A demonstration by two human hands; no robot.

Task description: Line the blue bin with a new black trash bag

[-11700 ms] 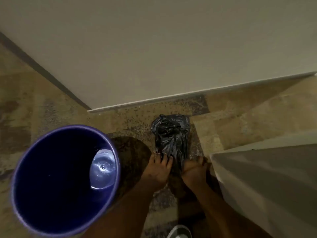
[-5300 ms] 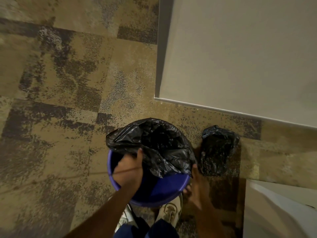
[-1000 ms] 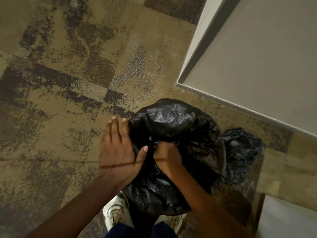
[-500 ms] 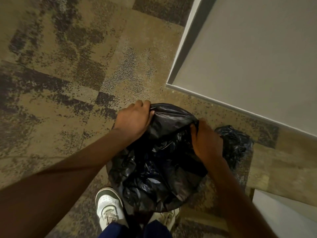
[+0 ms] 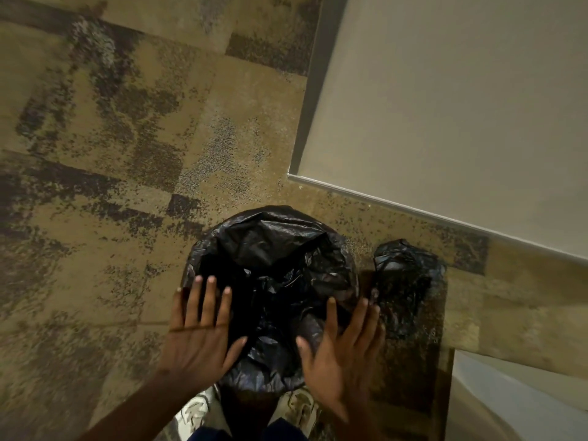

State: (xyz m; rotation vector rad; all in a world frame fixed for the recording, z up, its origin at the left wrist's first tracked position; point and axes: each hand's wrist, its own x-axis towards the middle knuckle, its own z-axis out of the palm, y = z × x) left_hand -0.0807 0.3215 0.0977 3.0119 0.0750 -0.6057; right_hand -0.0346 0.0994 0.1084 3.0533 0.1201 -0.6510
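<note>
You're looking straight down at a mottled tan-and-brown carpet (image 5: 111,154), which fills most of the view. A big pale wall panel (image 5: 461,106) takes up the upper right, w/ a light strip of trim along its lower edge. A second pale surface (image 5: 515,399) cuts in at the bottom right corner — can't tell what it is.

Centre-bottom, on the carpet, sits the bin, but none of its blue shows: the black trash bag (image 5: 273,249) is draped over the whole opening and down the sides, crinkled and glossy, sagging into a dark hollow in the middle. The bin stands just in front of your feet.

Just beside it on the right, lying on the carpet near the wall trim, is a second crumpled black bag (image 5: 407,281), bunched up and apart from the bin.

Your two bare forearms come up from the bottom edge. Your left hand (image 5: 200,332) is spread flat, fingers fanned, palm down over the left-near rim of the bag. Your right hand (image 5: 343,348) is also spread wide, fingers apart, over the right-near rim — slightly blurred. Neither is gripping any plastic; whether the palms actually touch the bag can't be told.

Below the bin, the toes of your pale sneakers (image 5: 194,412) peek out either side.
</note>
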